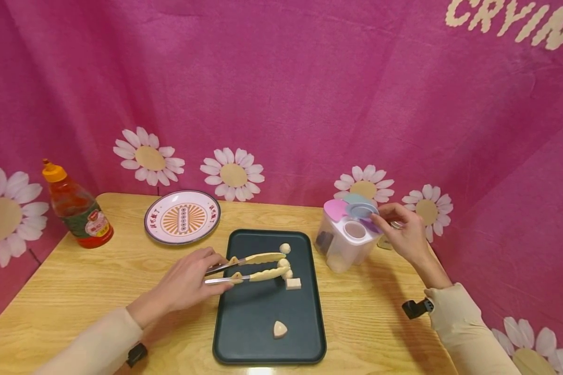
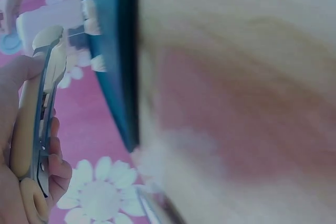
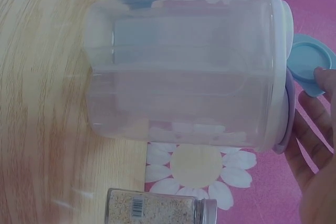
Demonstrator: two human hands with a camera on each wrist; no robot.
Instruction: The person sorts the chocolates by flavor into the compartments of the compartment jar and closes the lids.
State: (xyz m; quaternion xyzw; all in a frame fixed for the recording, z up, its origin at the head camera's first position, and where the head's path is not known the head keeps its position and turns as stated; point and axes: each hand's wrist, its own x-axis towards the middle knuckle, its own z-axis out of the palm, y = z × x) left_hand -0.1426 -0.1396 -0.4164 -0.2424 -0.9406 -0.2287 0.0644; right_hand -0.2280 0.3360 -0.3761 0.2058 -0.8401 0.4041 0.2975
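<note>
My left hand [image 1: 187,281] grips a pair of tongs [image 1: 265,259] with cream-coloured ends, held over a dark tray [image 1: 253,338]. Their tips reach small pale balls [image 1: 285,248] at the tray's right side; whether they touch any I cannot tell. A pale block [image 1: 293,284] lies just below the balls, and a rounded triangular piece [image 1: 279,329] sits nearer the front. My right hand [image 1: 405,234] pinches the raised blue lid [image 3: 310,61] of a clear divided container [image 3: 184,72], whose round opening shows beneath. Pink, green and purple lids share its top.
A sauce bottle [image 1: 82,213] with an orange cap stands at the back left, next to a patterned plate [image 1: 152,224]. Behind the container, a small jar [image 3: 152,208] with a grainy filling stands close to the right hand. A pink flowered cloth [image 1: 281,104] hangs behind the table.
</note>
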